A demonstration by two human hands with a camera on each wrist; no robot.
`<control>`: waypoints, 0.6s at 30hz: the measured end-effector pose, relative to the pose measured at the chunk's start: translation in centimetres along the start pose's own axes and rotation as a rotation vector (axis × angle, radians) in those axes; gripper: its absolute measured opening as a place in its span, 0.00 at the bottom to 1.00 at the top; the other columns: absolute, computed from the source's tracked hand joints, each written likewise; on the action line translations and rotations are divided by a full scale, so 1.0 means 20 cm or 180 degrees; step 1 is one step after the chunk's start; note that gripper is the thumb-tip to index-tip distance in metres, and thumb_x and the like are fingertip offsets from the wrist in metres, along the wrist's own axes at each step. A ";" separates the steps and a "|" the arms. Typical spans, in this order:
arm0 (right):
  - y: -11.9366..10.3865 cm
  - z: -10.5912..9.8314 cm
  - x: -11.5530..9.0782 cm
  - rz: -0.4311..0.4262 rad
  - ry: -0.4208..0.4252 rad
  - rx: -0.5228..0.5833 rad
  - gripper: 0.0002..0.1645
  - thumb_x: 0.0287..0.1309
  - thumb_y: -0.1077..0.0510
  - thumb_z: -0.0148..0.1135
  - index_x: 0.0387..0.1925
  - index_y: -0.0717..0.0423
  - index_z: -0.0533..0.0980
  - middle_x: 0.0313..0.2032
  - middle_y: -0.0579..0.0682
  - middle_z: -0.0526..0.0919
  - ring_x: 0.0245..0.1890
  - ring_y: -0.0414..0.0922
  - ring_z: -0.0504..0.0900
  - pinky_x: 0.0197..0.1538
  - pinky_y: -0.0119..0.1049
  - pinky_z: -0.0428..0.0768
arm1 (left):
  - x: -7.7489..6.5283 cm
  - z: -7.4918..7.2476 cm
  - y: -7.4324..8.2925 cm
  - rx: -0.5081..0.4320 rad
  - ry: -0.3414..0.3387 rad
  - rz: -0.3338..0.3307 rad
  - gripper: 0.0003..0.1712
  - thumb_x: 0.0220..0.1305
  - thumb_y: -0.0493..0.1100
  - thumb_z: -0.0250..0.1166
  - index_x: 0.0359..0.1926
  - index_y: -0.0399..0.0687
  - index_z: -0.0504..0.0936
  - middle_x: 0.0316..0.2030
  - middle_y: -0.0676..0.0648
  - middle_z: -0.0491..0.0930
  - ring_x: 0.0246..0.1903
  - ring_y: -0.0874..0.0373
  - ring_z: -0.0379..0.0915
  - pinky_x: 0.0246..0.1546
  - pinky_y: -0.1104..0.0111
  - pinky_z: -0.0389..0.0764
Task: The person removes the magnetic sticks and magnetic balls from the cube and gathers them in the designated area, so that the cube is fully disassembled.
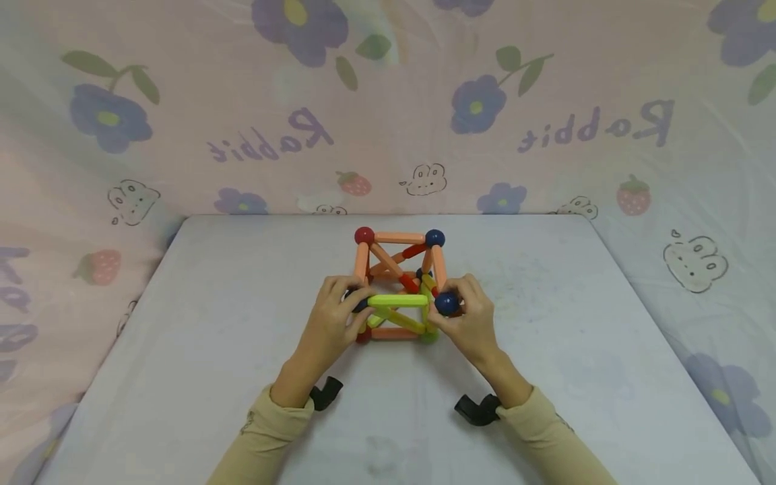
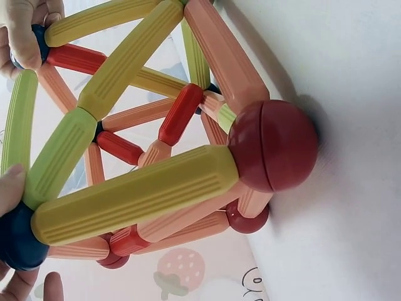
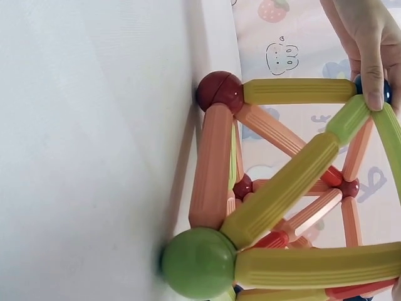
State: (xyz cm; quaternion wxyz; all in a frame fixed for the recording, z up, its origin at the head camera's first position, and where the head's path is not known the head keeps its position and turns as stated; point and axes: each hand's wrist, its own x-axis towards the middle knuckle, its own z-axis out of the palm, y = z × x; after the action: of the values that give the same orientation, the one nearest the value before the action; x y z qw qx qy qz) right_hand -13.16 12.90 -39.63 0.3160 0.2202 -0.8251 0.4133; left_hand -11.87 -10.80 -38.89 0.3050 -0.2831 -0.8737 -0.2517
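A cube-shaped frame of magnetic sticks and balls stands on the table between both hands. My left hand (image 1: 336, 313) grips the dark blue ball (image 2: 22, 241) at its near upper left corner. With my right hand (image 1: 469, 320) I hold another dark blue ball (image 1: 447, 303) at the near upper right corner. A lime green stick (image 1: 397, 300) spans between the two balls, its right end at the right hand's fingers. Yellow and lime sticks slope down from the left ball to a red ball (image 2: 274, 145) and a green ball (image 3: 199, 263) at the bottom.
At the back top of the frame, a red ball (image 1: 364, 236) and a blue ball (image 1: 434, 238) are joined by an orange stick (image 1: 400, 238). Black curved pieces (image 1: 479, 409) show at both wrists. A patterned curtain (image 1: 388, 135) hangs behind the white table (image 1: 576, 323).
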 end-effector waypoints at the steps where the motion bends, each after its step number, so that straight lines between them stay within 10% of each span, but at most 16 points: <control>1: 0.00 0.00 0.00 0.0019 0.0005 -0.0012 0.19 0.35 0.72 0.72 0.32 0.64 0.73 0.27 0.54 0.72 0.24 0.38 0.71 0.24 0.19 0.73 | 0.00 0.00 0.00 0.0004 -0.0003 -0.0004 0.17 0.52 0.39 0.74 0.44 0.39 0.84 0.45 0.43 0.77 0.47 0.51 0.68 0.49 0.61 0.77; 18: 0.01 0.01 0.00 -0.0023 0.0159 -0.0149 0.19 0.37 0.73 0.69 0.31 0.66 0.69 0.26 0.57 0.75 0.24 0.42 0.72 0.29 0.28 0.78 | 0.00 0.01 0.01 -0.0056 0.0005 -0.0068 0.17 0.52 0.38 0.73 0.44 0.38 0.84 0.45 0.43 0.77 0.47 0.50 0.68 0.50 0.60 0.76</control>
State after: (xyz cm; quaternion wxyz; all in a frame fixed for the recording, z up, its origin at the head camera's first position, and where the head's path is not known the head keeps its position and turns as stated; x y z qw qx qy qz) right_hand -13.37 12.98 -39.85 0.3431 0.2053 -0.8256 0.3981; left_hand -11.80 -10.59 -38.98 0.3005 -0.2762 -0.8743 -0.2629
